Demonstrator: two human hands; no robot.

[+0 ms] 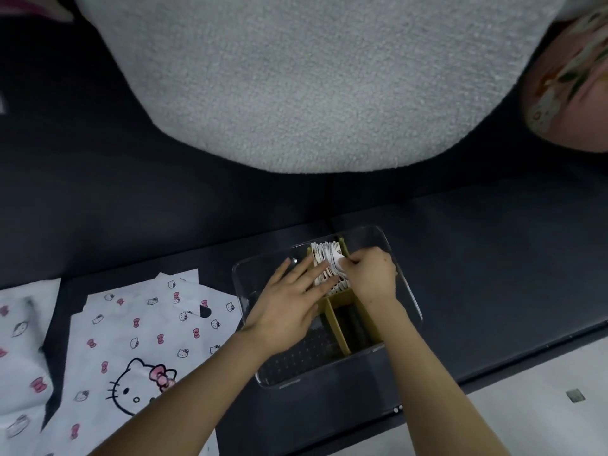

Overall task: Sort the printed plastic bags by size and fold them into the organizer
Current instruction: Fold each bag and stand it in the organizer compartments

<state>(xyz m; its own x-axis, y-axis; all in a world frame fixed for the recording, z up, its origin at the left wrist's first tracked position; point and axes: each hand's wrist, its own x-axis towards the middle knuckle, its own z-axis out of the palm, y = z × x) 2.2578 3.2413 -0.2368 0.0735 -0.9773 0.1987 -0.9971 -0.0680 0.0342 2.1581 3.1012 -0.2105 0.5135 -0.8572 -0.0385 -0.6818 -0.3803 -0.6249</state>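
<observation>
left hand: open and flat, palm down, reaching into the organizer from the near left; straight fingers laid against the left side of the row of folded bags, pressing on it.
right hand: curled, pinching the rightmost packet of the row near its top edge; wrist above the right part of the organizer.
folded bags: small white packets with pink print, standing on edge in a tight row in the far middle compartment, between the two hands; count too hard to tell.
organizer: clear plastic bin with rounded corners, sitting on the dark surface just right of the flat bags; dotted base visible in the near left part.
dividers: tan strips inside the bin, one running near to far, another crossing it just in front of the folded row.
flat bags: white plastic printed with cat faces and pink bows, one large cat head low down; lying unfolded and overlapping left of the organizer, partly under the left forearm.
far-left bag: same print, cut off at the left edge of view, apart from the others by a dark gap.
dark surface: matte, near black, under bin and bags alike.
cushion: grey and nubby, well beyond the organizer, filling the top of the view.
floral cloth: pink with leaves, top right, blurred.
floor: pale, lower right.
</observation>
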